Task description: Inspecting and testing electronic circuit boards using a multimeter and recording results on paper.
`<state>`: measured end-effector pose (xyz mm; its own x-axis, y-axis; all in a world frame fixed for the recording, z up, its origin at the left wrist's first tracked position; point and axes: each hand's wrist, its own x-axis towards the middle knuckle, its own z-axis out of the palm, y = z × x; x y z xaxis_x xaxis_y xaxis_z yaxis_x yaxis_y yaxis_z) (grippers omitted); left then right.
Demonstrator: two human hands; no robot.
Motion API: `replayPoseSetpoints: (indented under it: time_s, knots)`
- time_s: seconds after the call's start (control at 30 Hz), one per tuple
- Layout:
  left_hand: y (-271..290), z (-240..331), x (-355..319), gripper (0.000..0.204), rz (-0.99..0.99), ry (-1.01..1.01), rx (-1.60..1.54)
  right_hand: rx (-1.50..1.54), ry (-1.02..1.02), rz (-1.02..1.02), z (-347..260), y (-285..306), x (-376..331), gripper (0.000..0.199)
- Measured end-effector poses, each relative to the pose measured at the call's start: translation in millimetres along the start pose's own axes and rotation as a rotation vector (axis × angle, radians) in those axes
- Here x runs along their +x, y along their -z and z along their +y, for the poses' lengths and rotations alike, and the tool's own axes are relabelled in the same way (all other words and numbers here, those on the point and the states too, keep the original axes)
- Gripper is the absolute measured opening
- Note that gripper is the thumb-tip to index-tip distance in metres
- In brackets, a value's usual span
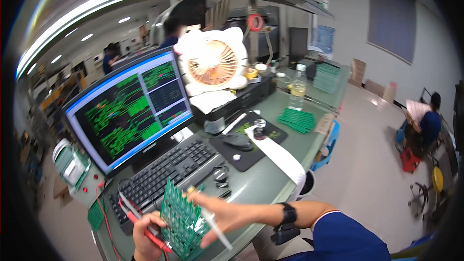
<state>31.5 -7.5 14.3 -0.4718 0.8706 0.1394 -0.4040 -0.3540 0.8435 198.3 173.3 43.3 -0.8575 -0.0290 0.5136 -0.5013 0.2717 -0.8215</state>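
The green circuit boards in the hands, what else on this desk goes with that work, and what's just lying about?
In use:
green circuit boards, held in the right hand
red probe in the left hand
monitor

Lying about:
keyboard
mouse
fan
water bottle
stack of green boards

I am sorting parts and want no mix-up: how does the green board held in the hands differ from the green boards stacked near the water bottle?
The held circuit board stands tilted on edge above the desk; the stack of boards lies flat on it. The held one is gripped between the left hand and right hand; the stack is untouched. The held one is a single panel; the stack is several. Both are green.
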Motion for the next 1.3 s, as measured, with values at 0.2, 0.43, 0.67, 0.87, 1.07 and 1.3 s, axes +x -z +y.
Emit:
replayPoseSetpoints:
  time_s: [0.2,0.43,0.67,0.87,1.07,1.3]
  knots:
    - [-49.0,-1.4,-1.0,0.033,-0.016,0.183,0.096,0.271,0.086,0.05,5.4,4.3,-11.6,0.066]
    - [-11.9,35.6,-26.8,0.029,0.269,0.194,0.312,-0.807,-0.335,0.462,-31.5,249.6,-99.3,0.059]
    - [45.7,32.7,-49.5,0.03,0.622,0.151,0.296,-1.227,-0.923,0.514,21.6,375.2,-209.6,0.06]
    - [59.7,37.4,-75.6,0.021,0.832,0.257,0.65,-1.116,-0.41,0.593,20.6,319.3,-195.1,0.036]
    - [63.2,39.8,-91.4,0.045,0.978,-0.06,1.301,-1.055,-0.161,0.146,8.2,215.7,-196.6,0.028]
    - [-94.4,28.8,1.3,0.038,0.147,0.034,1.319,-0.984,-0.295,0.144,9.3,189.4,-222.0,0.031]
